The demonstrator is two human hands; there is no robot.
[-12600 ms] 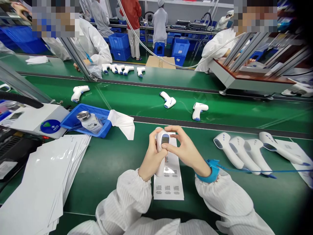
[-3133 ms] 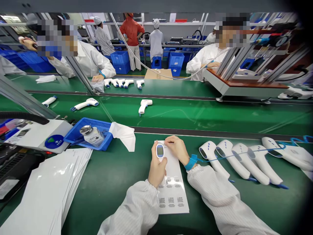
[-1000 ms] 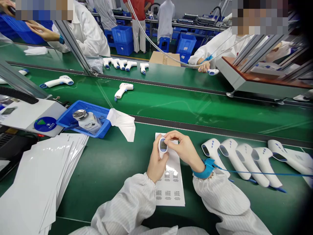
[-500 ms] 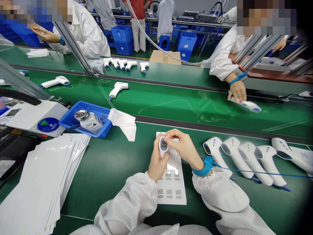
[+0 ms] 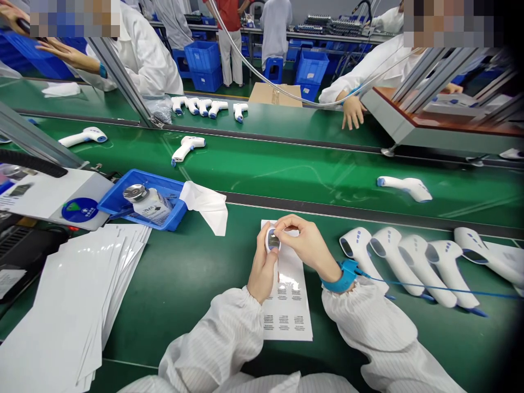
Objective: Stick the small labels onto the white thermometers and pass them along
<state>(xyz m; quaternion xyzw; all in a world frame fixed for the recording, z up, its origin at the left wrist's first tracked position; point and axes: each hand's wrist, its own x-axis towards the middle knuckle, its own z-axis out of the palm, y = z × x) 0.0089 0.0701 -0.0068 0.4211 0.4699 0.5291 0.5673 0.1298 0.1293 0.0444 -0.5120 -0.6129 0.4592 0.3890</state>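
Right now I have the left hand (image 5: 262,267) wrapped around a white handheld device (image 5: 273,242), fingers on one side and thumb on the other, the handle mostly hidden. Its small screen (image 5: 273,238) faces up toward the head camera, presumably so that side can be seen and reached. At the screen's upper edge, thumb and bent fingers of the right hand (image 5: 305,241) come close together; whether they pinch something thin, I cannot tell. I read the left as the steadying hand, leaving the right free for fine work.

Beneath them, a printed sheet (image 5: 287,322) lies straight ahead of the body, likely for easy reach. A blue wrist strap (image 5: 340,277) rings the right wrist, probably for grounding, its cord (image 5: 409,283) running off to the right across similar devices (image 5: 429,272) laid side by side, perhaps to be picked up singly.

On my left, a blue tray (image 5: 177,218) holds a metal-capped bottle (image 5: 153,207), maybe to contain drips, with a white cloth (image 5: 210,210) touching its corner. Nearer lies a fanned paper stack (image 5: 61,297). Farther out, more devices (image 5: 188,148) lie along the green belt (image 5: 266,176), and a co-worker's spread hand (image 5: 352,112) hangs over the far bench (image 5: 295,119).
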